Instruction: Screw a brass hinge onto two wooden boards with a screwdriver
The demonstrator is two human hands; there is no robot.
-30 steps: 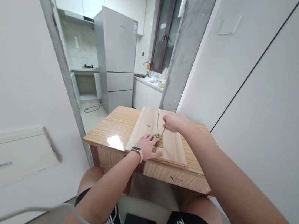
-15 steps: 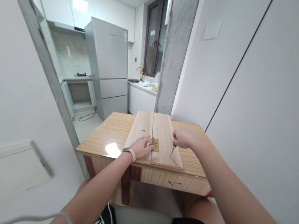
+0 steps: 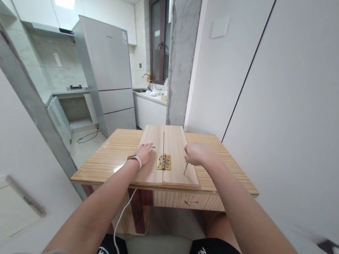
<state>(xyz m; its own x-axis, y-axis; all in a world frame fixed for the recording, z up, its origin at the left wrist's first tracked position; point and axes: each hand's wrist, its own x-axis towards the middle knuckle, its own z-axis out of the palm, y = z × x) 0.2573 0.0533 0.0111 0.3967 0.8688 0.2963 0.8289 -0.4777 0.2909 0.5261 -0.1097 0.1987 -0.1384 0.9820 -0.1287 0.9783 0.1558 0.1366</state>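
Two pale wooden boards, a left board (image 3: 149,168) and a right board (image 3: 179,149), lie side by side with a narrow seam between them. A brass hinge (image 3: 164,162) spans the seam. My left hand (image 3: 144,153) is over the left board, fingers stretched out, with the fingertips at a small screw (image 3: 153,147); whether they touch it I cannot tell. In my closed right hand (image 3: 197,153) is a screwdriver (image 3: 185,169), its shaft pointing down at the right board. The fist hides most of its handle.
The boards rest on a wood-grain table (image 3: 110,152) with a drawer handle (image 3: 191,203) in front. A white cable (image 3: 120,217) hangs by my left forearm. Behind stand a fridge (image 3: 103,57) and a grey pillar (image 3: 182,52); a white wall (image 3: 288,98) is at right.
My left hand has left the hinge and moved left and away to the screw, uncovering the hinge. My right hand still holds the screwdriver over the right board. The view has shifted right.
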